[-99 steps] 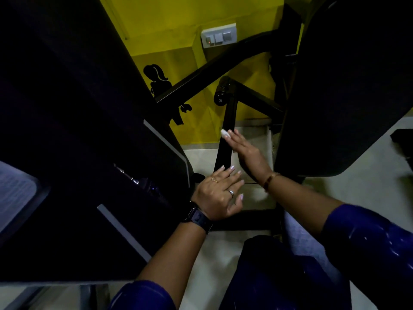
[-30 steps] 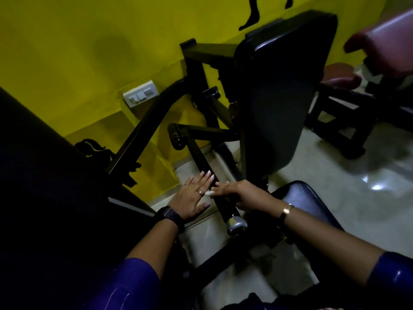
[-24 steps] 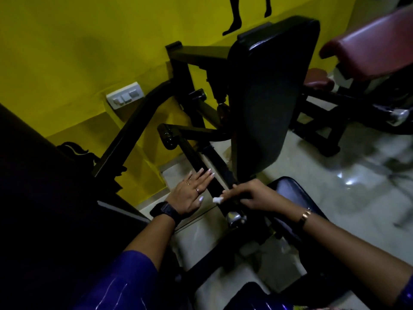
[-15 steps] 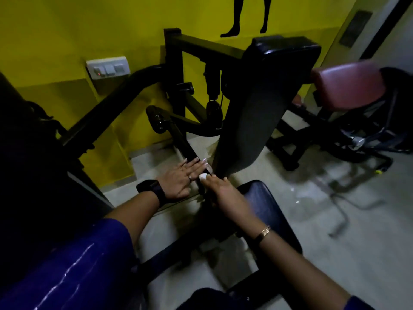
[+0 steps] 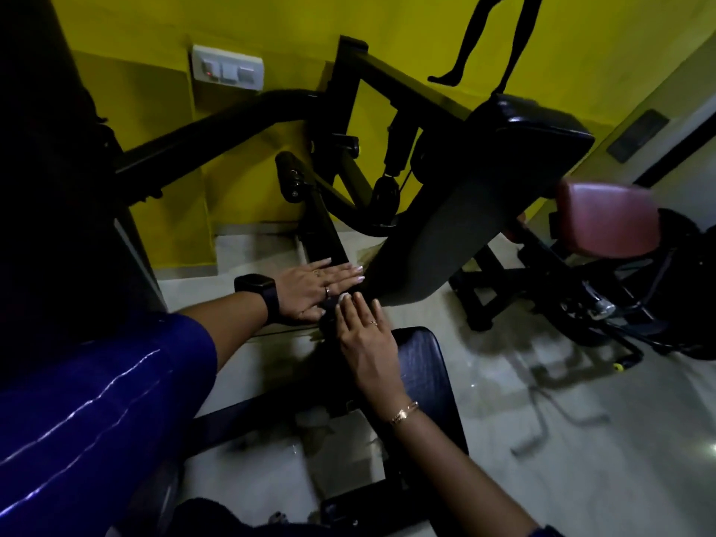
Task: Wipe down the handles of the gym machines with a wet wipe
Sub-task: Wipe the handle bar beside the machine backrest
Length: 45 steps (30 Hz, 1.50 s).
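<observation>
Since the wet wipe (image 5: 343, 298) sits at the low end of the black bar (image 5: 323, 234), I'd judge the wiping as under way on this machine, not finished. No frame shows which surfaces are already clean, and the wet film is too dim to tell. The roller grip (image 5: 288, 179) at the bar's top end is well apart from the wipe, so that one likely needs a pass. The red-padded machine (image 5: 608, 222) at the right is well away from both hands; its handles are hard to make out. Call it early-to-middle.

Left hand (image 5: 314, 286): spread flat, fingers straight, resting across the bar just beside the back pad (image 5: 465, 226), holding nothing, watch (image 5: 257, 290) on the wrist.

Right hand (image 5: 366, 337): fingers straight and close together, pointing up the bar, pressing down. The wipe shows only as a small white wad at the index fingertip, pinned against the bar, touching the finger and just beside the left hand's little finger. The thumb is hidden under the palm, so whether it also pinches the wipe, cannot tell.

Both hands meet low on the bar, above the front edge of the seat (image 5: 422, 366) — the wipe lies between them and the foot of the back pad. Yellow wall (image 5: 271, 25) with a switch plate (image 5: 226, 71) behind.
</observation>
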### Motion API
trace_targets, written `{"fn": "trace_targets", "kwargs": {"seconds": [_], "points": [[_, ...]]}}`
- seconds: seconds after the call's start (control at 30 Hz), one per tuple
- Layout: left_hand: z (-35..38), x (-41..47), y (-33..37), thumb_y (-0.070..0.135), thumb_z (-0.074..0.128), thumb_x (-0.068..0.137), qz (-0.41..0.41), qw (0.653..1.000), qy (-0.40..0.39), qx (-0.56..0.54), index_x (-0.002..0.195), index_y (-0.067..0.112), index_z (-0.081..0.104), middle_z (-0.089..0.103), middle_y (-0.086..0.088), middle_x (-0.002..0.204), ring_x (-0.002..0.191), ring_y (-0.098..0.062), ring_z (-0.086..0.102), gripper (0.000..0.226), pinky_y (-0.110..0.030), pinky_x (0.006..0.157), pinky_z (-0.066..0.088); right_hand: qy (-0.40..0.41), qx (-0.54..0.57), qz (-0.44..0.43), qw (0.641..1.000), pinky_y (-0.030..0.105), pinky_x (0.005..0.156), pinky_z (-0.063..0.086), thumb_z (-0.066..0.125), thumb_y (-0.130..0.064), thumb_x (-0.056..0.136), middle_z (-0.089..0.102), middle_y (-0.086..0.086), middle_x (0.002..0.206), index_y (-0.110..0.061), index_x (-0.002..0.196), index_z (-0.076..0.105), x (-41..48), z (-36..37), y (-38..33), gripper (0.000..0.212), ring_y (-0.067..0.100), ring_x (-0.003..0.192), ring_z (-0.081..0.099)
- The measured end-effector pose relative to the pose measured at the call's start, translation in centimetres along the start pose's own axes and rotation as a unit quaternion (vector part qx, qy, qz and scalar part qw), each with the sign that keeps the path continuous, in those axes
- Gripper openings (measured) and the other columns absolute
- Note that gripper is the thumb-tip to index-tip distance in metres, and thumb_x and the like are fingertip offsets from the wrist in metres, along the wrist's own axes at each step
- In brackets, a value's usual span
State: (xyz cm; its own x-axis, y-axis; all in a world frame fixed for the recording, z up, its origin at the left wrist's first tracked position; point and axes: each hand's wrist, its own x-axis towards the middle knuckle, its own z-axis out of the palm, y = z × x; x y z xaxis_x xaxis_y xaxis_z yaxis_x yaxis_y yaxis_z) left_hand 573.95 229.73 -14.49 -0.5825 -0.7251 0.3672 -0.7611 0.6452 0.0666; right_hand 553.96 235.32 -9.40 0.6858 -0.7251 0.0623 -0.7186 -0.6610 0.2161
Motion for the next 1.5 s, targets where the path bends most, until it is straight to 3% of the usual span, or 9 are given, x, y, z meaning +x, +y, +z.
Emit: {"fn": "trace_targets", "kwargs": {"seconds": [0.33,0.4,0.5,0.63,0.8,0.97,1.2,1.37,1.5], "points": [[1.7,-0.4,0.7,0.062,0.057,0.071,-0.01,1.0,0.009,-0.015,0.154,0.022,-0.012,0.016,-0.016,0.158,0.147,-0.019,0.009,0.115,-0.029,0.12,0.006,0.044,0.072,0.039,0.996,0.043,0.109,0.036,0.033,-0.015,0.088,0.052,0.025,0.135,0.006,0.132,0.051,0.5,-0.7,0.9,0.052,0.035,0.129,0.049],[1.6,-0.5,0.6,0.062,0.06,0.068,-0.005,1.0,0.007,-0.021,0.154,0.023,-0.014,0.017,-0.017,0.158,0.149,-0.018,0.004,0.12,-0.031,0.119,0.007,0.048,0.047,0.001,0.998,0.041,0.107,0.038,0.034,-0.021,0.084,0.063,0.02,0.124,0.001,0.116,0.067,1.2,-0.2,0.3,0.051,0.032,0.123,0.055],[1.3,-0.5,0.4,0.075,0.048,0.077,0.016,1.0,0.006,-0.012,0.155,0.017,-0.01,0.014,-0.015,0.158,0.15,-0.014,-0.008,0.112,-0.032,0.119,0.005,0.024,0.01,-0.082,0.996,0.036,0.107,0.034,0.034,-0.027,0.078,0.074,0.005,0.098,-0.016,0.082,0.079,0.0,0.9,0.4,0.047,0.022,0.108,0.066],[0.8,-0.1,-0.3,0.074,0.021,0.092,0.04,0.999,0.004,-0.008,0.155,0.018,-0.007,0.018,-0.016,0.156,0.15,-0.011,-0.008,0.089,-0.035,0.118,0.011,0.095,-0.002,-0.069,0.993,0.037,0.108,0.027,0.037,-0.021,0.08,0.072,0.009,0.109,-0.008,0.099,0.076,-1.5,0.5,1.9,0.045,0.023,0.108,0.066],[0.8,0.5,-1.4,0.052,0.007,0.102,0.053,0.999,0.013,-0.006,0.156,0.023,-0.004,0.029,-0.014,0.153,0.147,-0.017,0.01,0.062,-0.032,0.117,0.009,0.078,0.019,-0.055,0.995,0.033,0.095,0.049,0.034,-0.024,0.078,0.073,0.003,0.108,-0.015,0.099,0.078,0.5,0.1,1.6,0.049,0.017,0.107,0.067],[0.9,0.6,-1.3,0.047,0.006,0.103,0.051,0.998,0.022,0.001,0.155,0.024,-0.006,0.03,-0.016,0.152,0.145,-0.018,0.016,0.058,-0.032,0.116,0.008,0.078,0.024,-0.137,0.987,0.037,0.101,0.043,0.036,-0.026,0.079,0.073,0.0,0.106,-0.02,0.084,0.079,-0.7,1.0,2.1,0.044,0.018,0.107,0.066],[1.1,0.5,-1.1,0.049,0.009,0.103,0.032,0.999,0.025,0.01,0.155,0.027,-0.008,0.026,-0.011,0.154,0.148,-0.004,-0.006,0.059,-0.03,0.118,0.007,0.063,0.018,-0.063,0.996,0.034,0.089,0.053,0.034,-0.023,0.078,0.073,0.004,0.107,-0.013,0.101,0.077,1.0,0.4,2.1,0.049,0.018,0.103,0.068],[0.6,0.4,-1.2,0.045,0.012,0.102,0.04,0.999,0.021,0.015,0.155,0.025,-0.008,0.026,-0.011,0.153,0.148,-0.004,-0.007,0.06,-0.034,0.115,0.013,0.06,0.006,-0.222,0.973,0.042,0.097,0.045,0.037,-0.024,0.078,0.074,-0.005,0.082,-0.025,0.067,0.077,0.0,1.2,3.2,0.041,0.017,0.1,0.069],[0.5,0.2,-1.1,0.04,0.026,0.096,0.03,0.999,-0.004,0.016,0.155,0.025,-0.009,0.026,-0.012,0.155,0.148,-0.008,0.0,0.07,-0.037,0.114,0.016,0.076,0.132,-0.305,0.94,0.053,0.106,0.027,0.054,-0.013,0.085,0.074,0.01,0.099,-0.01,0.087,0.076,0.3,0.5,6.5,0.022,0.025,0.107,0.066]]}}
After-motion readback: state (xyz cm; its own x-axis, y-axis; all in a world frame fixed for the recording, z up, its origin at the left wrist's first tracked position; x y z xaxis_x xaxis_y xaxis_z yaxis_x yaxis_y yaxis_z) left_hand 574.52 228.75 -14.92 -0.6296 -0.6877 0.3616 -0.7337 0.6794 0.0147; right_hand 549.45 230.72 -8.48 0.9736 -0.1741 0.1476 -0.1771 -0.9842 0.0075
